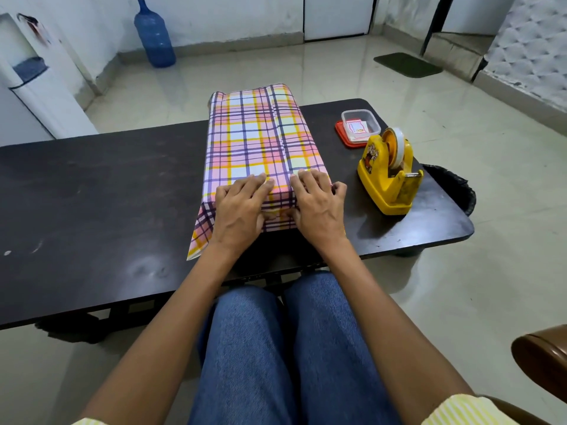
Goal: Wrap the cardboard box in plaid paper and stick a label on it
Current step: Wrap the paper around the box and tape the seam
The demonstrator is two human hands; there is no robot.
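The box [260, 139], covered in pink, yellow and white plaid paper, lies lengthwise on the dark table [107, 191]. A paper seam runs along its top. My left hand [241, 210] and my right hand [317, 202] both lie over the box's near end. Their fingers press the paper flat on the top edge while the thumbs push the end flap down against the near face. A loose plaid flap [202, 234] sticks out at the near left corner. Labels [357, 128] lie in a small clear tub to the right.
A yellow tape dispenser [389, 176] stands right of the box, with the clear tub [362, 122] on its red lid behind it. A black bin [454, 185] sits past the table's right edge. A blue water bottle [155, 38] stands on the floor.
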